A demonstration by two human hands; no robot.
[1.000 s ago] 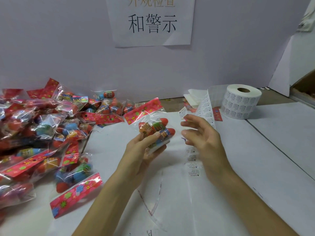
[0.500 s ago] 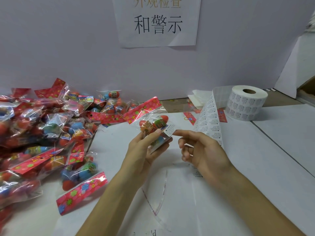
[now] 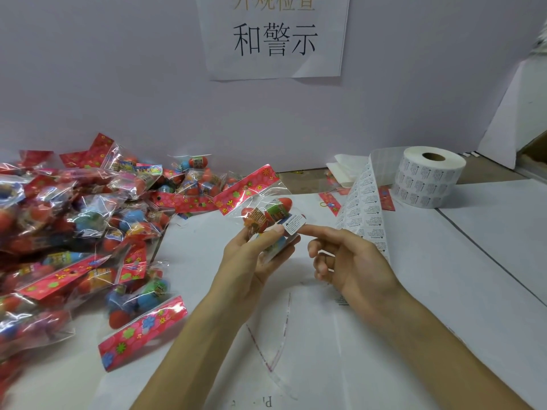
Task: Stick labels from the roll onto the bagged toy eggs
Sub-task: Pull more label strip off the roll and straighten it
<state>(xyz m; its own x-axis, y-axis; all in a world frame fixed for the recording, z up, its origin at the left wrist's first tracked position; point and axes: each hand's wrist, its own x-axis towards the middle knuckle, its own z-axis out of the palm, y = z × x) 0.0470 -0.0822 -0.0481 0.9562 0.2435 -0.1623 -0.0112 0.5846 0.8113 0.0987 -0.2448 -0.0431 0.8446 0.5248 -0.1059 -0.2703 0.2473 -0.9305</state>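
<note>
My left hand (image 3: 254,258) grips a clear bag of toy eggs (image 3: 266,216) with a red flowered header, held up over the table's middle. A white warning label (image 3: 294,222) lies on the bag's right side, my left thumb at its edge. My right hand (image 3: 346,258) is beside it, index finger stretched out with its tip at the label, the other fingers curled and holding nothing. The strip of labels (image 3: 365,208) runs from behind my right hand back to the white label roll (image 3: 429,180) at the back right.
A big heap of bagged toy eggs (image 3: 74,226) fills the left side, one bag (image 3: 139,321) lying nearest me. White paper sheets (image 3: 325,350) cover the table. A purple wall with a printed sign (image 3: 273,37) stands behind. Folded white paper (image 3: 346,170) lies by the roll.
My right hand came off the label strip carrying one label over to the bag. The label now lies on the bag with my index fingertip at it.
</note>
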